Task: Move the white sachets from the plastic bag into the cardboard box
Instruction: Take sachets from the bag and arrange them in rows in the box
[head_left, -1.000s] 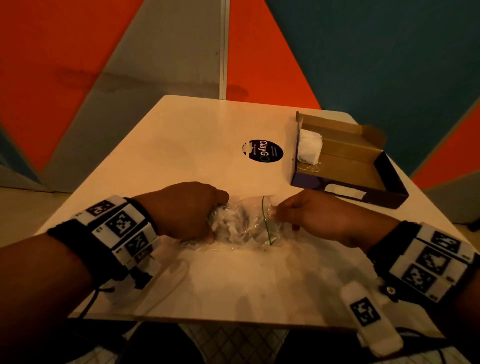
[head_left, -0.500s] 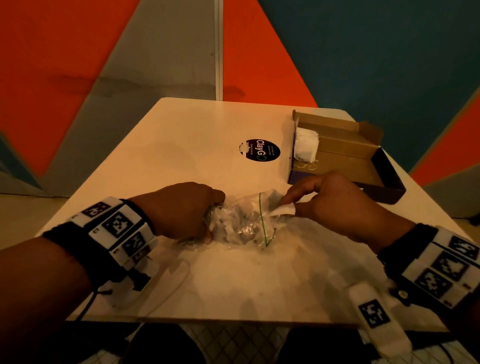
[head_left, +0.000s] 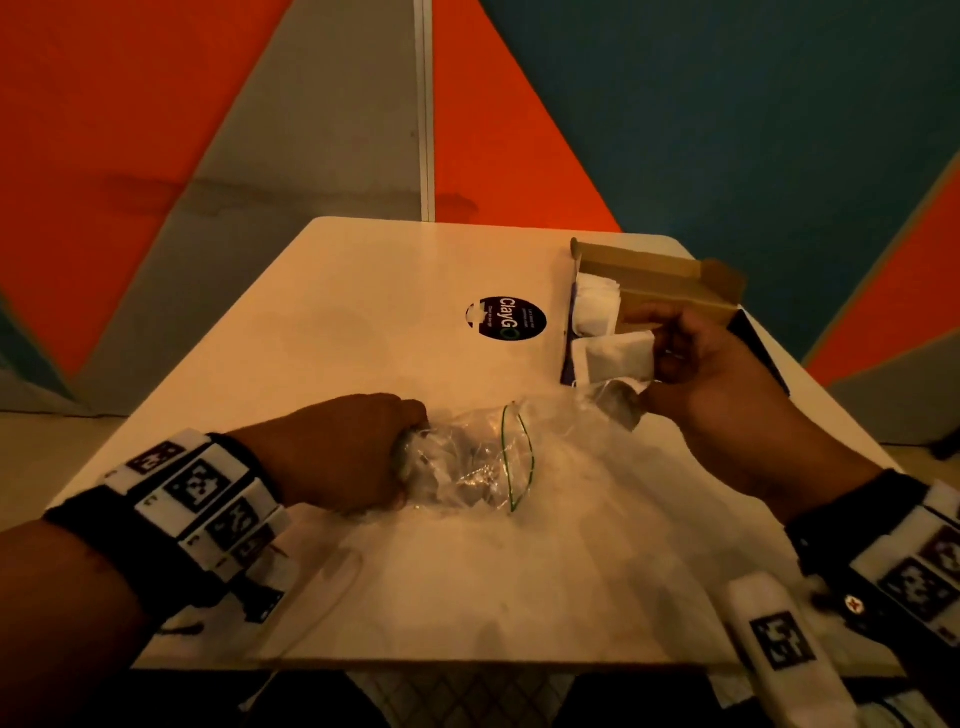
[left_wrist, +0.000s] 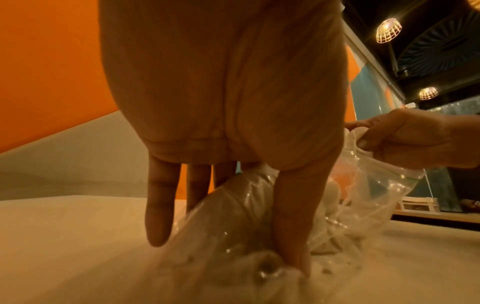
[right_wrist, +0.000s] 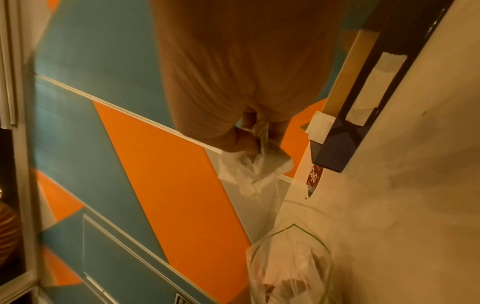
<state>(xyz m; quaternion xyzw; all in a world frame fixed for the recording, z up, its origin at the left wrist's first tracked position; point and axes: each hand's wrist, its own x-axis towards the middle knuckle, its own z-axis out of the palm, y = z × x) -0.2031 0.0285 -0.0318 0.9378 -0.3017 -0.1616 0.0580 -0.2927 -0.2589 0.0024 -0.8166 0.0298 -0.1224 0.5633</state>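
Note:
A clear plastic bag (head_left: 483, 457) with a green zip line lies mid-table, white sachets still inside it. My left hand (head_left: 353, 452) grips the bag's closed end (left_wrist: 233, 209) against the table. My right hand (head_left: 696, 379) pinches a white sachet (head_left: 618, 356) in the air, just in front of the near left corner of the open cardboard box (head_left: 675, 280). In the right wrist view the sachet (right_wrist: 249, 166) hangs from the fingers above the bag's mouth (right_wrist: 291, 257). Several white sachets (head_left: 597, 304) stand at the box's left end.
A round black sticker (head_left: 506, 318) is on the table (head_left: 363, 322) left of the box. The box sits at the table's far right corner, its dark outer wall (right_wrist: 345, 133) facing me. Orange, grey and teal wall panels stand behind.
My right hand has drawn a sachet out of the bag's mouth and lifted it up and rightward to the box's near corner. The left hand has stayed on the bag.

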